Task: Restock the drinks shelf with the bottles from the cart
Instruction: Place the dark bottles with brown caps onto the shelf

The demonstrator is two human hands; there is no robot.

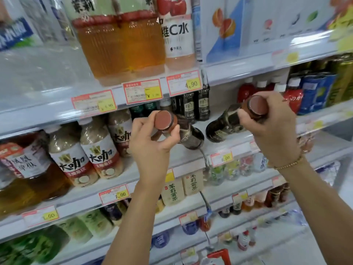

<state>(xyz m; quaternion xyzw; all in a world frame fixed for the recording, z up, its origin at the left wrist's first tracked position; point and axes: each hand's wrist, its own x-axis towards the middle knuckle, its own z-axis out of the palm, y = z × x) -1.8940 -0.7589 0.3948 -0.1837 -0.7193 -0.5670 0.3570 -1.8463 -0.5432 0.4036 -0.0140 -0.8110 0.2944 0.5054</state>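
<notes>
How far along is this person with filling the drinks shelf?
Looks done: a few dark bottles already stand at the back of the shelf. In hand: the left hand grips one brown-capped bottle and the right hand grips a second bottle, both tilted base-first toward the bare gap in front. Left: setting these two down. The cart is out of view, so the remaining stock is unknown.

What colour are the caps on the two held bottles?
Reddish-brown caps, clearest in the head view, on both dark bottles.
</notes>
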